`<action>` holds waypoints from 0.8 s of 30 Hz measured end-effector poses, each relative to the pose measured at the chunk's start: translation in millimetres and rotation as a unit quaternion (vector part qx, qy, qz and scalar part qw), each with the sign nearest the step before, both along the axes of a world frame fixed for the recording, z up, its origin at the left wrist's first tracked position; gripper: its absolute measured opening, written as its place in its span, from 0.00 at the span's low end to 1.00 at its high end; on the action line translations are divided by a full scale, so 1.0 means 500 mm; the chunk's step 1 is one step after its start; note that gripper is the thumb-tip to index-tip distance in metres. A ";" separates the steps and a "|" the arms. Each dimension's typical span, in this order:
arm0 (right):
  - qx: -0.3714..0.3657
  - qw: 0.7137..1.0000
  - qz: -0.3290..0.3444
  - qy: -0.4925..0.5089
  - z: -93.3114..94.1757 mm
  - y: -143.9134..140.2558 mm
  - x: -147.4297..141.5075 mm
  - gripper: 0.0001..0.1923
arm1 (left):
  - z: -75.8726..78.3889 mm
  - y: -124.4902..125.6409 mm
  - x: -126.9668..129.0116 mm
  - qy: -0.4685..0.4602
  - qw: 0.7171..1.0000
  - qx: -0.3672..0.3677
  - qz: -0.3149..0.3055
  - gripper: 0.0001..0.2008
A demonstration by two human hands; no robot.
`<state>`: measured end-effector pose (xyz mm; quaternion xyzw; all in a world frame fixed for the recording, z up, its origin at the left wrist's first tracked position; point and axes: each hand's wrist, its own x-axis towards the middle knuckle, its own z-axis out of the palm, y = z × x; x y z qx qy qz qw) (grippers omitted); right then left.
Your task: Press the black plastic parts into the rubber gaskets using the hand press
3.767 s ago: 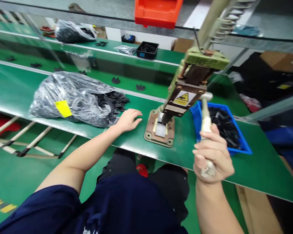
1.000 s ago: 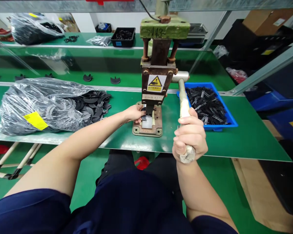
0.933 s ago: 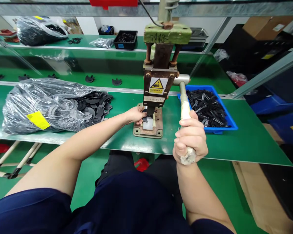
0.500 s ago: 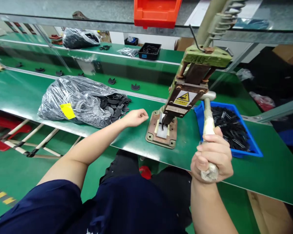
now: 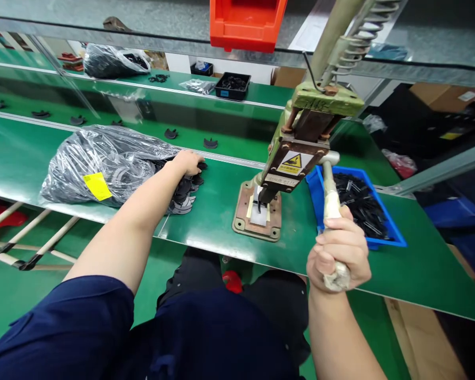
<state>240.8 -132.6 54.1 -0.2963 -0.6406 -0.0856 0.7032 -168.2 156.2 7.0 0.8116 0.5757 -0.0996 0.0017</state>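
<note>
Where the left hand [image 5: 188,160] rests, flat black discs [image 5: 184,190] spill loosely.

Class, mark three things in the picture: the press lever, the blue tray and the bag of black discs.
press lever [image 5: 330,198], head view, on the pale shaft above the right hand.
blue tray [image 5: 396,240], head view, on its near rim.
bag of black discs [image 5: 103,158], head view, on the crinkled plastic.

One hand press [image 5: 296,158] is counted; one blue bin [image 5: 396,238]; one black tray [image 5: 232,86]; one red bin [image 5: 245,24]; two large plastic bags [image 5: 98,163] of black parts; two hands are seen.
</note>
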 end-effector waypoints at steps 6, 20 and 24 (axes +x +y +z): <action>0.026 1.000 0.006 -0.003 -0.005 0.010 0.001 0.12 | 0.015 -0.032 0.010 -0.046 0.998 0.009 -0.044 0.26; -0.006 0.999 0.013 -0.032 0.001 -0.004 0.002 0.10 | -0.034 -0.305 0.228 -0.376 0.919 0.112 -0.034 0.14; -0.008 0.999 0.016 -0.038 0.003 -0.005 0.003 0.09 | -0.102 -0.375 0.270 -0.439 0.894 0.090 -0.024 0.11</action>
